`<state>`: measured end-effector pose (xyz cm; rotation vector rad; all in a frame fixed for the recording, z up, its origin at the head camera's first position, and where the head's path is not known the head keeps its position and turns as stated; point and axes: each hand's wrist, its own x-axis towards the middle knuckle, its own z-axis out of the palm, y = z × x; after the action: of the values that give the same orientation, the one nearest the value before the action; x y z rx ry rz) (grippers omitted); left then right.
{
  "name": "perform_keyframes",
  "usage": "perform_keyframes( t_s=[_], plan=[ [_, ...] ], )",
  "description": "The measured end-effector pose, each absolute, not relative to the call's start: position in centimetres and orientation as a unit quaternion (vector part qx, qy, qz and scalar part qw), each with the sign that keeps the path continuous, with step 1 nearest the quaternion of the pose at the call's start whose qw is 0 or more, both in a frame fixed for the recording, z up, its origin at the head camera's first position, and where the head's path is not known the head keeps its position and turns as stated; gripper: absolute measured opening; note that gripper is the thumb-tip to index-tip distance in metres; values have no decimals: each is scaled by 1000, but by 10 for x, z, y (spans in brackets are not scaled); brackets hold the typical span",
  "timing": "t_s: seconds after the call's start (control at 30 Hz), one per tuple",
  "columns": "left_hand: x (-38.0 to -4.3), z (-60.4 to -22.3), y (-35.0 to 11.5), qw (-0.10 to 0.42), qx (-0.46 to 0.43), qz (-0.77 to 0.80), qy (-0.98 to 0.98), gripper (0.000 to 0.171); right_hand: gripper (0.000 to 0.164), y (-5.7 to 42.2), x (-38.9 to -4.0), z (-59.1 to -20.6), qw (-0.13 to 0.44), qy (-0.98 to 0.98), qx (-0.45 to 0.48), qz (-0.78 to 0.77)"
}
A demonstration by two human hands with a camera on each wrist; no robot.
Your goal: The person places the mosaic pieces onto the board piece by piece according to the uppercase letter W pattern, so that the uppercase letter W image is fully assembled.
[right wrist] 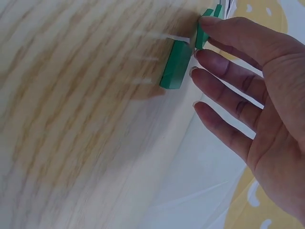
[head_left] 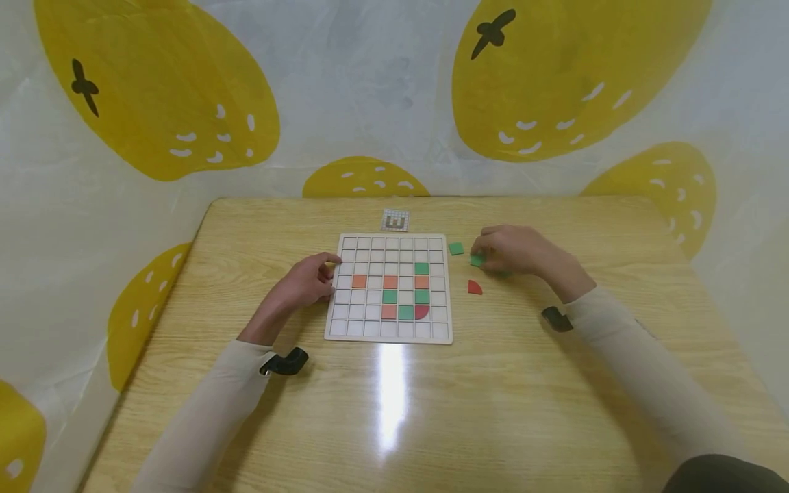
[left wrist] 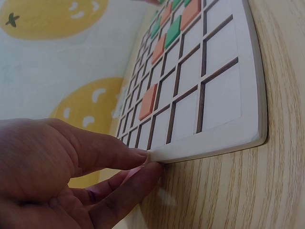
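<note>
A white grid board lies on the table, with orange squares, green squares and a red quarter-circle piece in its cells. My left hand holds the board's left edge, its fingertips at the rim in the left wrist view. To the right of the board, my right hand pinches a green square tile between thumb and index finger, close over the table. The other fingers are spread in the right wrist view. Another green tile lies beside those fingertips, mostly hidden under the hand in the head view.
One more green tile lies just right of the board, and a loose red quarter-circle lies nearer. A small pattern card is behind the board. A fruit-print sheet hangs behind the wooden table.
</note>
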<state>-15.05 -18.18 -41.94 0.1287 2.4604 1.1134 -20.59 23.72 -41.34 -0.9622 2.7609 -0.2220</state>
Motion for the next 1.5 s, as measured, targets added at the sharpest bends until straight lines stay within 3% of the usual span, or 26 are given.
perform_keyframes(
  t_s=[0.93,1.5],
  plan=[
    [-150,-418,-181,218,47,407,886,58,15,233,-208,-407,121,938,-317,-68],
    [-151,-419,-184,218,49,417,881,60,18,203,-205,-384,105,932,-339,-81]
  ],
)
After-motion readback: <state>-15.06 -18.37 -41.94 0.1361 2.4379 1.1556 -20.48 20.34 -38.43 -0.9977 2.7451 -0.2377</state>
